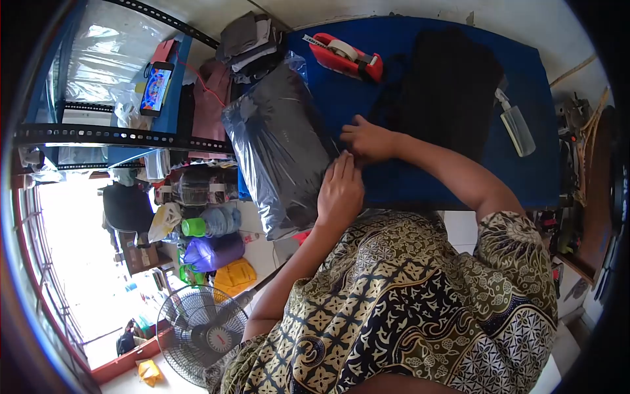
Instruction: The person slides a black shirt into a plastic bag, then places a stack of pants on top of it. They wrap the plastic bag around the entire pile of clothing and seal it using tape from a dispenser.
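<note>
A clear plastic bag [282, 138] with a dark folded garment inside lies on the blue table, tilted slightly across its left part. My left hand [340, 187] is closed on the right edge of this bag, fingers close together and thumb out of sight. Just beyond its fingertips is my right hand [369, 139], with bent fingers drawn in beside the same edge. What sits between the right fingers is too small to make out. Folded black cloth [449, 92] lies to the right of my hands. A red tape dispenser [344, 58] with a roll of tape stands behind them.
A clear bottle [518, 131] lies at the right of the blue table [525, 65]. Folded clothes [248, 43] are stacked at the back left. A perforated metal rack [118, 134] borders the left side, with a lit phone [157, 88] on it. A fan [203, 331] stands below left.
</note>
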Motion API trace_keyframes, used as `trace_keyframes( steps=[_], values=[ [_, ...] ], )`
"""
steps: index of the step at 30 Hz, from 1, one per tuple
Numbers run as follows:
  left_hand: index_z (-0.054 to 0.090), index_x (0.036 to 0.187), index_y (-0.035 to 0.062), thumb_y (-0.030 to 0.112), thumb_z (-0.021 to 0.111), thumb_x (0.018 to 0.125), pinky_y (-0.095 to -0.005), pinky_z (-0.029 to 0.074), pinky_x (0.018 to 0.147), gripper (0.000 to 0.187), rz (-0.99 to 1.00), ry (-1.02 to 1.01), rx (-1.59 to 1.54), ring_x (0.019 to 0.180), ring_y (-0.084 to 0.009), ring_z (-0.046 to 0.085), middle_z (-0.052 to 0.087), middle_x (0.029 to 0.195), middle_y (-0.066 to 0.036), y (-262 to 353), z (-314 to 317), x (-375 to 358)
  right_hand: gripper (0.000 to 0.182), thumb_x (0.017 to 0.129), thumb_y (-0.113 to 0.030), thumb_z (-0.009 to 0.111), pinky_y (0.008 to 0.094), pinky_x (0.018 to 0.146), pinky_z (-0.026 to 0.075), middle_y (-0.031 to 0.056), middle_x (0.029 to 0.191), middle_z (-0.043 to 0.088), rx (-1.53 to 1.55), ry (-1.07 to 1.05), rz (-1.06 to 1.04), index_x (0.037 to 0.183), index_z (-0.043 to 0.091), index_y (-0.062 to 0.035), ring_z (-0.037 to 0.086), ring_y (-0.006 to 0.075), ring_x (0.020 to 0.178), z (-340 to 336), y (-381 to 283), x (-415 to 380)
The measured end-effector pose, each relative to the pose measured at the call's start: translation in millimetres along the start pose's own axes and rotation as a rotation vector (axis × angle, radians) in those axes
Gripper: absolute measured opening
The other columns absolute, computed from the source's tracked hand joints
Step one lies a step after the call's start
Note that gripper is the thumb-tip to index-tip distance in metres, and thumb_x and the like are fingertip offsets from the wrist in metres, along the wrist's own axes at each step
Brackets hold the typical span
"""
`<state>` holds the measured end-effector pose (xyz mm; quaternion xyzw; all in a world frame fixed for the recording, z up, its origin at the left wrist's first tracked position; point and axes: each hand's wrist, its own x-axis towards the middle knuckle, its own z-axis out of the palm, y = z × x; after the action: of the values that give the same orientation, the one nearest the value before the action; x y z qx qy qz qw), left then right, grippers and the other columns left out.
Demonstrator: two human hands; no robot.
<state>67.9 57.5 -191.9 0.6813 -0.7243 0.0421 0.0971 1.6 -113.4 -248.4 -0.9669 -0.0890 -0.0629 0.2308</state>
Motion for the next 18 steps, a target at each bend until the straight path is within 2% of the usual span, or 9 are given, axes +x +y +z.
trace_keyframes(
  steps=[2, 3, 5, 9, 12, 14, 15, 17, 18],
  values=[
    [0.058, 0.089, -0.0041, 0.014, 0.056, 0.075, -0.0385, 0.032, 0.098, 0.023, -0.05, -0.051, 0.137, 0.111, -0.0277, 0.046, 0.056, 0.106, -0.017, 1.3, -4.4, -1.2, 0.03, 0.061, -0.04, 0.07, 0.0515, 0.084, 0.032, 0.0083, 0.093, 0.059, 0.025, -0.148, -0.019, 0.065, 0.068, -0.0105, 0.049, 0.0295, 0.102, 3.6, 9.7, 17.5],
    [0.058, 0.089, -0.0041, 0.014, 0.056, 0.075, -0.0385, 0.032, 0.098, 0.023, -0.045, -0.058, 0.139, 0.111, -0.0277, 0.046, 0.056, 0.106, -0.017, 0.1, -4.4, -1.5, 0.03, 0.061, -0.04, 0.07, 0.0515, 0.084, 0.032, 0.0083, 0.093, 0.059, 0.03, -0.142, -0.017, 0.065, 0.068, -0.0105, 0.049, 0.0295, 0.102, 5.0, 13.7, 23.3],
    [0.059, 0.09, -0.0054, 0.014, 0.055, 0.076, -0.039, 0.029, 0.1, 0.025, -0.075, -0.071, 0.141, 0.109, -0.0268, 0.047, 0.058, 0.103, -0.017, -3.4, -5.2, -2.1, 0.035, 0.061, -0.044, 0.071, 0.0525, 0.081, 0.034, 0.009, 0.086, 0.063, 0.105, -0.298, 0.083, 0.066, 0.068, -0.0096, 0.054, 0.0339, 0.094, 6.5, 17.6, 30.7],
    [0.059, 0.09, -0.0051, 0.014, 0.055, 0.075, -0.0387, 0.029, 0.1, 0.025, -0.093, -0.082, 0.119, 0.109, -0.0264, 0.048, 0.058, 0.103, -0.017, -9.8, -2.5, -3.7, 0.036, 0.058, -0.044, 0.073, 0.0537, 0.082, 0.035, 0.0116, 0.081, 0.064, 0.186, -0.323, 0.234, 0.067, 0.068, -0.0092, 0.056, 0.0337, 0.091, 4.8, 11.2, 33.0],
    [0.06, 0.09, -0.005, 0.014, 0.055, 0.075, -0.0387, 0.029, 0.1, 0.024, -0.099, -0.084, 0.112, 0.109, -0.026, 0.048, 0.058, 0.103, -0.016, -10.8, -3.9, -6.0, 0.04, 0.055, -0.04, 0.076, 0.0537, 0.081, 0.036, 0.0146, 0.09, 0.063, 0.002, -0.218, 0.311, 0.076, 0.068, -0.0066, 0.055, 0.0322, 0.094, 8.8, -13.6, 27.8],
    [0.06, 0.088, -0.005, 0.015, 0.056, 0.075, -0.039, 0.029, 0.1, 0.024, -0.086, -0.077, 0.13, 0.108, -0.026, 0.048, 0.058, 0.103, -0.016, -10.2, -2.7, -5.4, 0.049, 0.052, -0.032, 0.079, 0.0542, 0.08, 0.036, 0.0172, 0.103, 0.059, -0.005, -0.021, 0.631, 0.089, 0.065, -0.0029, 0.053, 0.0327, 0.098, 24.9, -26.3, 17.1],
    [0.06, 0.088, -0.005, 0.015, 0.056, 0.075, -0.039, 0.029, 0.1, 0.024, -0.078, -0.074, 0.131, 0.108, -0.026, 0.048, 0.058, 0.103, -0.016, -10.2, -3.0, -4.7, 0.049, 0.052, -0.032, 0.079, 0.0542, 0.08, 0.036, 0.0172, 0.103, 0.059, -0.009, -0.015, 0.637, 0.089, 0.065, -0.0029, 0.053, 0.0327, 0.098, 31.2, -33.2, 17.1],
    [0.06, 0.088, -0.0048, 0.015, 0.056, 0.075, -0.0393, 0.03, 0.099, 0.024, -0.082, -0.083, 0.131, 0.108, -0.0259, 0.048, 0.058, 0.102, -0.017, -9.3, -2.5, -4.4, 0.056, 0.05, -0.028, 0.081, 0.0558, 0.082, 0.034, 0.0172, 0.116, 0.052, -0.018, 0.014, 0.84, 0.095, 0.063, -0.0004, 0.051, 0.0334, 0.103, 42.9, -42.7, 18.6],
    [0.06, 0.088, -0.0048, 0.015, 0.056, 0.075, -0.0393, 0.03, 0.099, 0.024, -0.076, -0.082, 0.129, 0.108, -0.0259, 0.048, 0.058, 0.102, -0.017, -9.9, -1.5, -4.2, 0.056, 0.05, -0.028, 0.081, 0.0558, 0.082, 0.034, 0.0172, 0.116, 0.052, -0.018, 0.016, 0.846, 0.095, 0.063, -0.0004, 0.051, 0.0334, 0.103, 52.5, -36.6, 24.3]
  ],
)
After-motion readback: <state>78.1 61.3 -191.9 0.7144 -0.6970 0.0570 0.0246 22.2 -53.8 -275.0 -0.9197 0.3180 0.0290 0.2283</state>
